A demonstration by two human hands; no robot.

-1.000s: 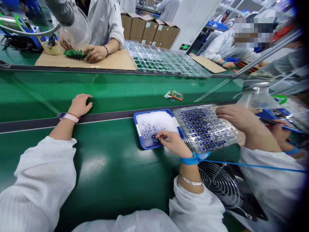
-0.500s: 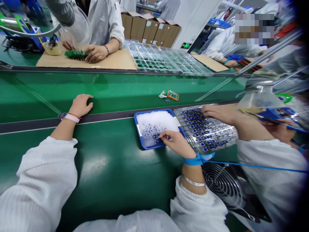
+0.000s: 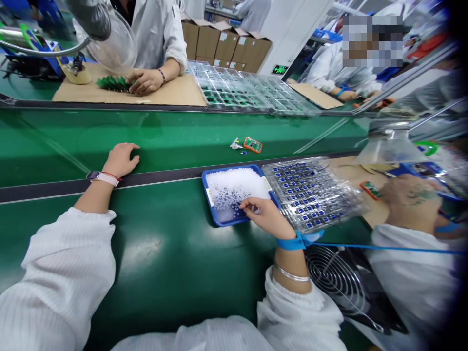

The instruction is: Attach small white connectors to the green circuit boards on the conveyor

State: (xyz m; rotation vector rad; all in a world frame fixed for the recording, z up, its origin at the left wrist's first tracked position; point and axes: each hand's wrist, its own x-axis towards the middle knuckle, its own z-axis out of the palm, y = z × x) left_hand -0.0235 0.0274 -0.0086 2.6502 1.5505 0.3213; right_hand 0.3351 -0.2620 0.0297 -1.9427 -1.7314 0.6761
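Note:
My right hand (image 3: 263, 217) rests at the front rim of a blue plastic tray (image 3: 210, 200), its fingertips pinched together in white granules (image 3: 234, 187). Whether it holds anything is hidden. A blue wrist strap (image 3: 292, 241) circles that wrist, with a blue cord running off to the right. Just right of the tray lies a clear blister tray of small blue components (image 3: 310, 195). My left hand (image 3: 121, 161) lies on the green conveyor belt (image 3: 73, 263), fingers loosely curled and holding nothing.
A co-worker's hand (image 3: 409, 202) sits at right, over cardboard near a small circuit board (image 3: 370, 190). Another small board (image 3: 253, 144) lies on the far belt. Across the belt, a co-worker's hand (image 3: 144, 80) rests by green boards (image 3: 113, 84). A fan guard (image 3: 334, 278) sits below right.
The co-worker's hand at right has left the blister tray and moved right, over the cardboard, where a small board now shows. My hands have barely moved.

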